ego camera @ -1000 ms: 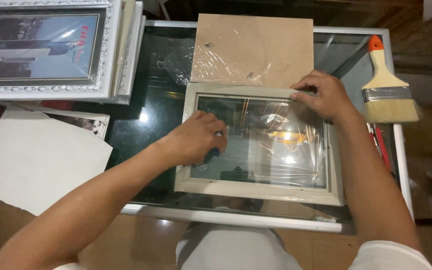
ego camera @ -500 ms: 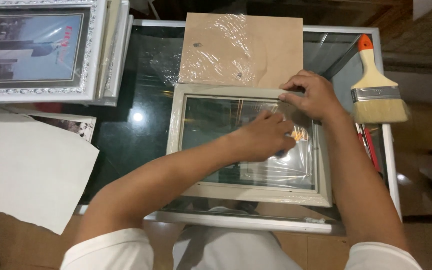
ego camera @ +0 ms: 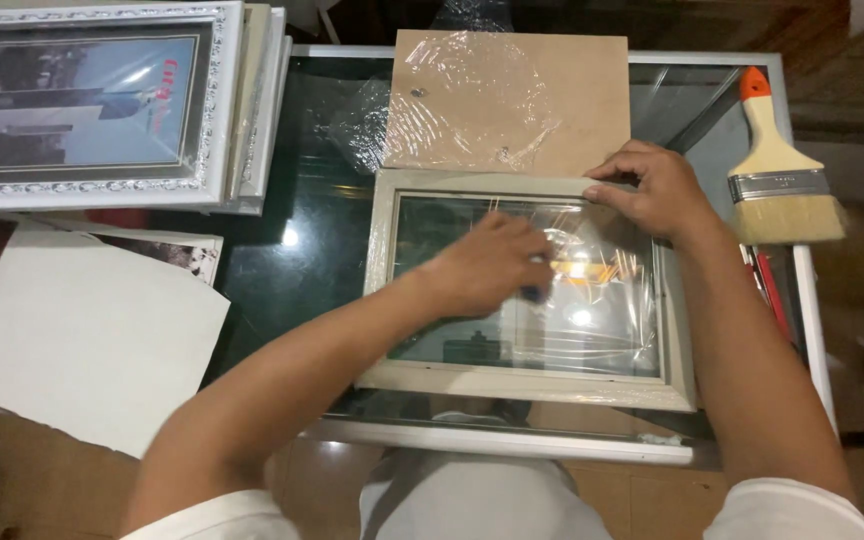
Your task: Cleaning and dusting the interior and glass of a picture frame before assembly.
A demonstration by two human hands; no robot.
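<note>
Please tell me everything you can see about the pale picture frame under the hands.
The picture frame is a pale, off-white rectangle, wood by its look, lying flat on the glass table. Its glass pane carries crinkled clear film that reflects light. The left hand rests on the pane; the right hand grips the upper right corner. A brown backing board lies just beyond its top edge.
</note>
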